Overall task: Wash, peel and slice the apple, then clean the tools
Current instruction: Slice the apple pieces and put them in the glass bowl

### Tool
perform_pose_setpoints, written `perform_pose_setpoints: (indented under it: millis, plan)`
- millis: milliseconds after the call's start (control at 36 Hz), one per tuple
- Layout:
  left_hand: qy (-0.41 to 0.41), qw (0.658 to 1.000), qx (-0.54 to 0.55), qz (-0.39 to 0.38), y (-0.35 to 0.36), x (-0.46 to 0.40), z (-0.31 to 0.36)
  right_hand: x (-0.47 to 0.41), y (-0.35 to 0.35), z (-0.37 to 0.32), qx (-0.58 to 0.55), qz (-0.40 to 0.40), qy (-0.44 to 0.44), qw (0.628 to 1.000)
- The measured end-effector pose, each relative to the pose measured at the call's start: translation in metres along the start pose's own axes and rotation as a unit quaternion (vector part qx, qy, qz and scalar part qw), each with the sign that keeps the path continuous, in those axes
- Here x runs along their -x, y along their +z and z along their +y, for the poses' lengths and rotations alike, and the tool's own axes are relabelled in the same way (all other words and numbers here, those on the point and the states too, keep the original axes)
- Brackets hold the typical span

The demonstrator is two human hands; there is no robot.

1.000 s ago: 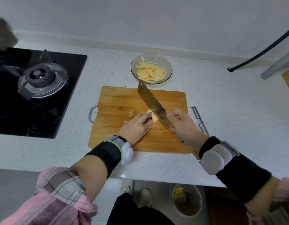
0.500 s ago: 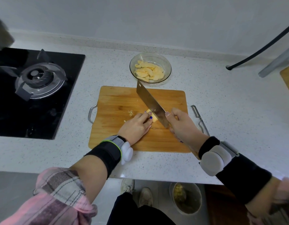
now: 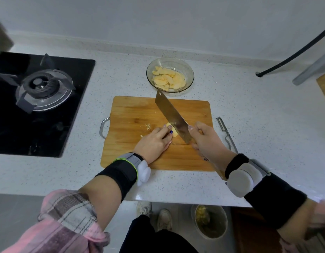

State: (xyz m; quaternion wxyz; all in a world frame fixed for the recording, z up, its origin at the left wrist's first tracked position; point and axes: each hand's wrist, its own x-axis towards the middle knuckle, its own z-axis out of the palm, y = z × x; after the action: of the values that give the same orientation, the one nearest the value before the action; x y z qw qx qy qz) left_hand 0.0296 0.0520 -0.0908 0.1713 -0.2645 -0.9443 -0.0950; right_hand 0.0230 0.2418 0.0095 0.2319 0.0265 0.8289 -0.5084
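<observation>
On the wooden board [image 3: 132,114] my left hand [image 3: 154,141] pressed the small, wet, slippery apple piece [image 3: 171,129] with curled fingertips, while my right hand [image 3: 207,141] gripped the heavy cleaver [image 3: 171,115].

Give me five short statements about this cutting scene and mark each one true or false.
1. The right hand grips the cleaver. True.
2. The glass bowl holds apple slices. True.
3. The peeler lies on the cutting board. False: it lies on the counter, right of the board.
4. The left hand holds an apple piece on the board. True.
5. The bowl sits on the stove. False: it is on the counter behind the board.
</observation>
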Motion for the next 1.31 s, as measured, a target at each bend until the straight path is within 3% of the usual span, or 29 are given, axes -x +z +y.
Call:
perform_pose_setpoints:
  millis: [333,861,1306]
  plan:
    - [-0.004,1.0,0.001,-0.025,0.003,0.001,-0.001,0.004,-0.005,-0.006,0.031,-0.006,-0.016,0.999]
    - [-0.003,1.0,0.014,0.003,0.006,0.002,-0.001,-0.007,0.007,-0.006,0.074,-0.018,-0.005,0.997]
    - [0.05,0.997,-0.054,0.029,-0.001,-0.002,0.001,0.001,-0.005,-0.011,0.041,-0.015,0.001,0.999]
